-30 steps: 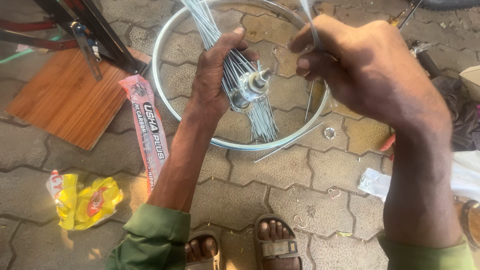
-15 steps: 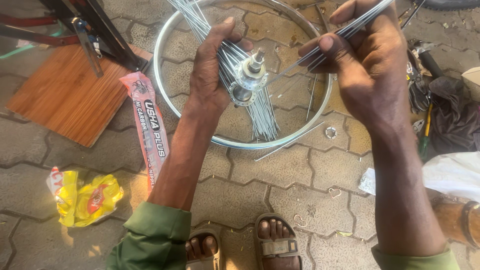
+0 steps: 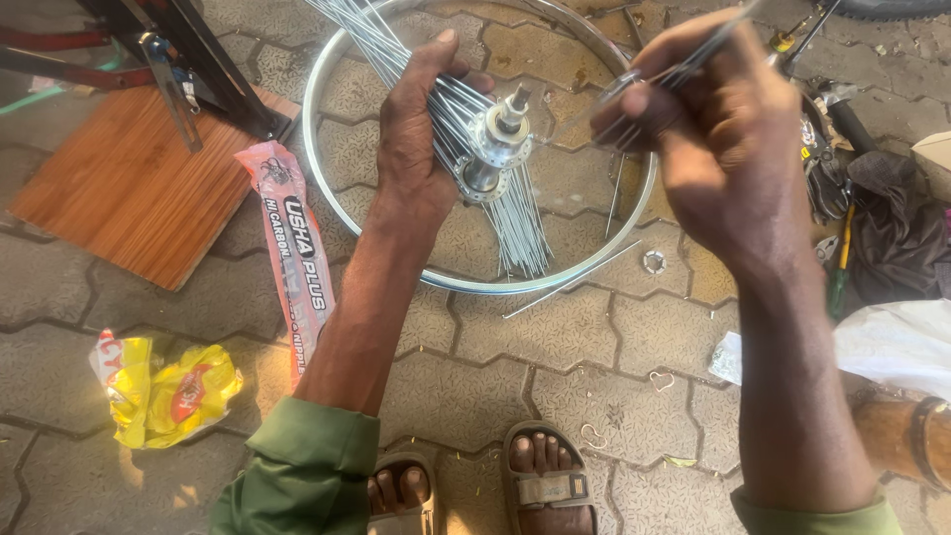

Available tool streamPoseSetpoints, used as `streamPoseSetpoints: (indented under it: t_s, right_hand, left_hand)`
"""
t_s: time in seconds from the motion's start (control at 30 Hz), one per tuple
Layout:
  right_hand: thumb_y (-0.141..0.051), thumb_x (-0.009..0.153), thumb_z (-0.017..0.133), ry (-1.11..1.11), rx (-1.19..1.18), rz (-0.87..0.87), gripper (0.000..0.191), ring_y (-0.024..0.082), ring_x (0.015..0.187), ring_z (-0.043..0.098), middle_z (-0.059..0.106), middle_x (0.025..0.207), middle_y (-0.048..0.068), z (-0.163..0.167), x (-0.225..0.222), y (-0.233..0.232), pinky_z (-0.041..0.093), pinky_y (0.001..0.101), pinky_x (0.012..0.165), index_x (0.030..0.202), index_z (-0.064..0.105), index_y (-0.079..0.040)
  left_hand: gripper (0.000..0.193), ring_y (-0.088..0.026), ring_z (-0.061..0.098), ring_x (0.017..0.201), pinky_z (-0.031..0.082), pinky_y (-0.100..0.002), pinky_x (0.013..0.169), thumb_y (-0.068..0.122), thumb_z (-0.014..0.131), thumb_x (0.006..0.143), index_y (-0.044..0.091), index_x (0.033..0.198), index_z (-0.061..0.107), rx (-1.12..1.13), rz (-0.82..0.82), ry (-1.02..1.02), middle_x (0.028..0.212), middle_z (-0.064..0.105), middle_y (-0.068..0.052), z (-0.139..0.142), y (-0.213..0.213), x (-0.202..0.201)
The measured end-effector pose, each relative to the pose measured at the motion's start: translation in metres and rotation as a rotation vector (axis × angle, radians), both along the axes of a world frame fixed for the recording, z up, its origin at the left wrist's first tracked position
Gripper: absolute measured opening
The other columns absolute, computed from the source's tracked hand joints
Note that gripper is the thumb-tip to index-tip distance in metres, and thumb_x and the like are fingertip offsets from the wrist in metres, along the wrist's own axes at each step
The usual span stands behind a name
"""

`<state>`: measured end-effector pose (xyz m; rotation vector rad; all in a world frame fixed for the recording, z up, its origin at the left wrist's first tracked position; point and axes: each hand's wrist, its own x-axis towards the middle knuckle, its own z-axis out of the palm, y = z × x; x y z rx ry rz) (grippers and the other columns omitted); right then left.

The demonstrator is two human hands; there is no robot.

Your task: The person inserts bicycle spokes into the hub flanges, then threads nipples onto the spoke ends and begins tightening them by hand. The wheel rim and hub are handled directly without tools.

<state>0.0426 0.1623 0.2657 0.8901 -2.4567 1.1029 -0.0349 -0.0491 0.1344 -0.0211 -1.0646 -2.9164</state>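
- Left hand [image 3: 421,149], held above the wheel rim [image 3: 332,74], has its fingers wrapped tight around a metal hub [image 3: 492,144] and its bundle of spokes [image 3: 520,228].
- Right hand [image 3: 728,139], over the rim's right edge, pinches a few loose spokes [image 3: 649,79] between closed fingers.
- The rim lies flat on the paving [image 3: 525,357], beyond the hands.
- An orange packet [image 3: 292,263] lies left of the rim.

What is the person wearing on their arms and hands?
Both arms have olive-green sleeves pushed up near the elbows: the left sleeve is bunched in folds, and only the edge of the right sleeve shows at the bottom of the picture. The forearms are bare. The left hand and right hand have no gloves, and no rings, watch or bracelets are visible.
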Motion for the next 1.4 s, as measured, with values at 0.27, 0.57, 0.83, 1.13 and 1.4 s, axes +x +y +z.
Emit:
streamPoseSetpoints:
  t_s: [0.27,0.57,0.83,1.13,1.4]
  right_hand:
    - [0.006,0.108,0.052,-0.114,-0.281,-0.092,0.012,0.026,0.101,0.078,0.071,0.103,0.018,-0.004,0.004,-0.012,0.067,0.0347,0.085,0.117,0.051,-0.001]
    - [0.010,0.102,0.048,-0.084,0.168,-0.195,0.021,0.029,0.084,0.076,0.073,0.095,0.021,-0.002,0.004,-0.008,0.066,0.0360,0.064,0.121,0.055,0.003]
    - [0.004,0.109,0.055,-0.125,-0.106,-0.033,0.011,0.024,0.094,0.077,0.072,0.102,0.019,0.005,0.015,-0.001,0.069,0.0317,0.077,0.120,0.052,0.002]
    - [0.009,0.109,0.058,-0.121,-0.271,-0.114,0.012,0.021,0.081,0.076,0.072,0.096,0.018,-0.002,0.012,-0.012,0.064,0.0275,0.064,0.117,0.053,0.002]
    - [0.006,0.108,0.060,-0.145,-0.260,-0.076,0.013,0.018,0.080,0.075,0.071,0.097,0.016,-0.007,0.013,-0.015,0.063,0.0260,0.063,0.116,0.051,0.000]
  left_hand:
    - [0.033,-0.018,0.078,0.074,0.067,-0.030,0.070,0.029,0.079,0.085,0.001,0.099,0.067,0.004,0.028,0.012,0.082,0.075,-0.014,0.000,-0.001,0.000]
    - [0.035,-0.017,0.077,0.070,0.068,-0.029,0.066,0.028,0.077,0.085,-0.002,0.101,0.067,0.000,0.034,0.045,0.084,0.076,-0.016,0.001,0.001,0.004]
    - [0.034,-0.016,0.076,0.068,0.067,-0.028,0.064,0.025,0.077,0.086,-0.001,0.102,0.065,0.025,0.085,0.035,0.085,0.075,-0.015,0.001,0.006,0.004]
    - [0.033,-0.016,0.076,0.068,0.067,-0.028,0.063,0.024,0.076,0.086,-0.002,0.103,0.065,0.042,0.091,0.022,0.083,0.076,-0.014,0.003,0.007,0.005]
    - [0.029,-0.015,0.075,0.067,0.066,-0.027,0.061,0.023,0.076,0.087,-0.001,0.102,0.068,0.009,0.116,0.038,0.082,0.076,-0.014,0.000,0.009,0.005]
